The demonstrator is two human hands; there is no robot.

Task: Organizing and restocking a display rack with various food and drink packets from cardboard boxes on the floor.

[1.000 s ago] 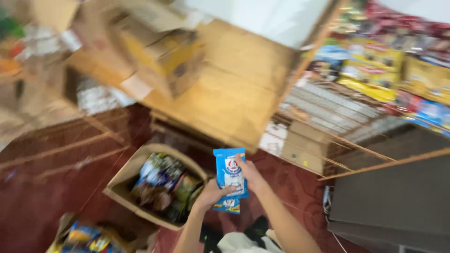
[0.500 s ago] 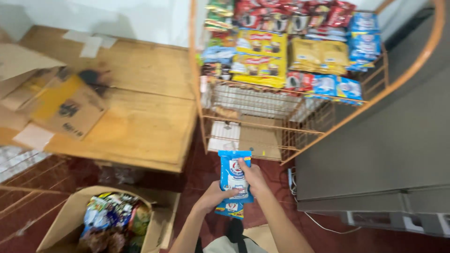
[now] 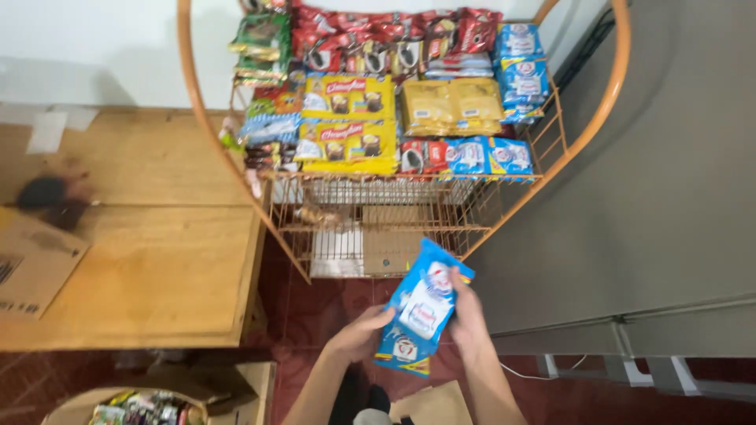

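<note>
Both of my hands hold a blue and white snack packet [image 3: 421, 313] in front of me, low in the head view. My left hand [image 3: 361, 334] grips its lower left edge. My right hand [image 3: 468, 319] grips its right side. Just beyond the packet stands an orange wire display rack [image 3: 370, 216]. Its lowest shelf is mostly bare wire. The shelves above are filled with yellow packets [image 3: 346, 145], red packets [image 3: 378, 43] and blue packets [image 3: 520, 71].
A low wooden platform [image 3: 134, 260] lies to the left, with flat cardboard [image 3: 31, 267] on its edge. A cardboard box of mixed snack packets [image 3: 146, 408] sits at the bottom left. A grey cabinet [image 3: 669, 197] fills the right side. The floor is dark red.
The view has swung right, from the platform and boxes to face the rack. My hands have kept the blue packet and now hold it tilted, closer to the rack.
</note>
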